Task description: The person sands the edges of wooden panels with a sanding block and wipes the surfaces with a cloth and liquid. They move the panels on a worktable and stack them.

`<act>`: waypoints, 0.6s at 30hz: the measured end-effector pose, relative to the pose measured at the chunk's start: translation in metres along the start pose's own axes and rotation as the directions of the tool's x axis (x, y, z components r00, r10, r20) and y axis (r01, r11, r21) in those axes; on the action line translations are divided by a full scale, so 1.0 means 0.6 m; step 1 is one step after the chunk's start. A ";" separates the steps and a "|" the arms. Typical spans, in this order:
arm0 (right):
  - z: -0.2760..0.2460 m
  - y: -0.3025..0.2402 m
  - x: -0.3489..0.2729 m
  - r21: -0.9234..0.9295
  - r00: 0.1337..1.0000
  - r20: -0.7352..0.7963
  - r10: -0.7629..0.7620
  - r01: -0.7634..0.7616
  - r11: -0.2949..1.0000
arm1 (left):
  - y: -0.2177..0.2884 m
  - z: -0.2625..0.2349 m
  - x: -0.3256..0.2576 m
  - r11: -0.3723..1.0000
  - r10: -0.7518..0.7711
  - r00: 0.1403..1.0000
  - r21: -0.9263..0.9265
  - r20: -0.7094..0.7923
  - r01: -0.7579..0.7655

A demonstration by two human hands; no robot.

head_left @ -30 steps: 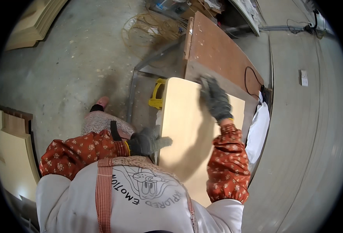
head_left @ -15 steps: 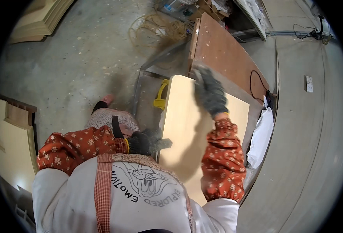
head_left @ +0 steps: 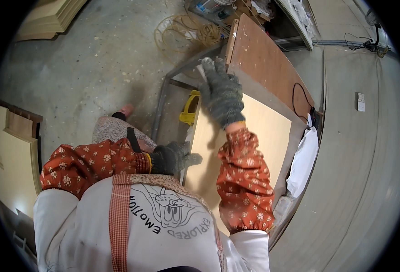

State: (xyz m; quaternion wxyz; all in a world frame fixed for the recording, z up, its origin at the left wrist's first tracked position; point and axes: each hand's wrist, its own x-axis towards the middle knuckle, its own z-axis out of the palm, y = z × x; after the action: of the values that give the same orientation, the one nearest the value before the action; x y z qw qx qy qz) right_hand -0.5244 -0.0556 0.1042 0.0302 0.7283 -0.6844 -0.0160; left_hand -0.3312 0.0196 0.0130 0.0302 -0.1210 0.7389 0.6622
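A pale wooden board (head_left: 268,131) with a smooth face lies beside me. My right hand (head_left: 222,95), in a dark grey knit glove, reaches over its far left corner with the fingers bent down. A pale sliver shows by the fingertips; what it belongs to I cannot make out. At the board's near left edge is my left hand (head_left: 170,157), gloved alike. Its thumb lies on the board's top, and the other fingers are partly hidden at the edge.
A brown panel (head_left: 265,68) extends beyond the board, over a grey metal frame (head_left: 161,102). A yellow object (head_left: 189,109) sits left of the board. To the right lies a white bag (head_left: 302,161). Coiled hose (head_left: 177,34) and stacked boards (head_left: 50,20) rest on the floor.
My right hand has swept left across the board to its far left corner, its forearm following. My left hand has stayed at the near left edge.
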 end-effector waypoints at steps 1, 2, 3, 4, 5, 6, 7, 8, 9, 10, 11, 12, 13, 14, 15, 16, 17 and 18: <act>-0.010 -0.022 -0.013 -0.055 0.998 0.021 -0.051 0.052 0.997 | 0.008 -0.006 0.001 0.998 -0.055 0.998 -0.024 0.011 0.055; -0.031 -0.053 -0.031 -0.078 0.995 0.097 0.005 0.002 0.997 | 0.018 -0.012 0.001 0.993 -0.103 0.994 -0.049 0.029 0.104; -0.048 -0.084 -0.060 -0.105 0.983 0.173 0.062 -0.044 0.994 | 0.021 -0.009 -0.002 0.980 -0.159 0.986 -0.110 0.057 0.164; -0.058 -0.109 -0.092 -0.074 0.992 0.129 0.007 0.003 0.997 | 0.025 -0.009 -0.007 0.958 -0.220 0.973 -0.172 0.062 0.228; -0.053 -0.123 -0.138 -0.050 0.996 0.089 0.001 0.004 0.999 | 0.024 -0.004 -0.006 0.948 -0.235 0.963 -0.189 0.132 0.257; -0.042 -0.147 -0.175 -0.069 1.000 -0.026 0.010 -0.012 0.998 | 0.028 -0.003 -0.011 0.943 -0.240 0.955 -0.190 0.176 0.272; -0.029 -0.169 -0.218 -0.093 0.989 -0.132 0.064 -0.076 0.993 | 0.027 0.004 -0.009 0.957 -0.205 0.938 -0.141 0.278 0.251; -0.050 -0.193 -0.229 -0.121 0.990 -0.101 0.094 -0.106 0.987 | 0.029 0.008 -0.012 0.974 -0.171 0.922 -0.079 0.348 0.211; -0.052 -0.196 -0.227 -0.157 0.992 -0.093 0.090 -0.104 0.982 | 0.031 0.010 -0.015 0.987 -0.139 0.898 -0.019 0.417 0.162; -0.052 -0.199 -0.224 -0.191 0.993 -0.082 0.087 -0.102 0.976 | 0.033 0.012 -0.014 0.993 -0.120 0.868 0.042 0.481 0.113; -0.046 -0.201 -0.219 -0.227 0.994 -0.078 0.081 -0.097 0.969 | 0.030 0.014 -0.017 0.993 -0.109 0.840 0.102 0.531 0.065; -0.023 -0.182 -0.208 -0.255 0.994 -0.083 0.077 -0.096 0.962 | 0.030 0.015 -0.022 0.988 -0.098 0.803 0.156 0.588 0.006; -0.045 -0.168 -0.149 -0.216 0.993 -0.076 0.094 -0.108 0.970 | 0.027 0.013 -0.023 0.984 -0.083 0.789 0.177 0.609 -0.033; -0.043 -0.153 -0.110 -0.291 0.993 -0.083 0.086 -0.106 0.951 | 0.028 0.012 -0.025 0.979 -0.068 0.777 0.191 0.626 -0.068; -0.048 -0.143 -0.079 -0.360 0.988 -0.004 0.156 -0.147 0.921 | 0.035 0.006 -0.036 0.980 0.020 0.766 0.140 0.643 -0.143; -0.016 -0.116 -0.075 -0.288 0.972 -0.027 0.233 -0.231 0.929 | 0.040 0.000 -0.043 0.972 0.103 0.743 0.090 0.661 -0.216; -0.020 -0.121 -0.081 -0.299 0.969 -0.065 0.240 -0.249 0.921 | 0.039 -0.009 -0.049 0.959 0.185 0.722 0.038 0.667 -0.281; -0.038 -0.134 -0.087 -0.309 0.973 -0.108 0.205 -0.229 0.923 | 0.027 0.016 -0.060 0.966 0.088 0.767 0.133 0.635 -0.221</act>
State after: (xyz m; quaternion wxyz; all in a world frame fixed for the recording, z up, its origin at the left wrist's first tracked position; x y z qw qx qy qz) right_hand -0.4461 0.0022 0.1208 0.1743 0.6337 -0.7475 -0.0962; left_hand -0.3008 0.0357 0.0349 0.2304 0.1702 0.7572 0.5870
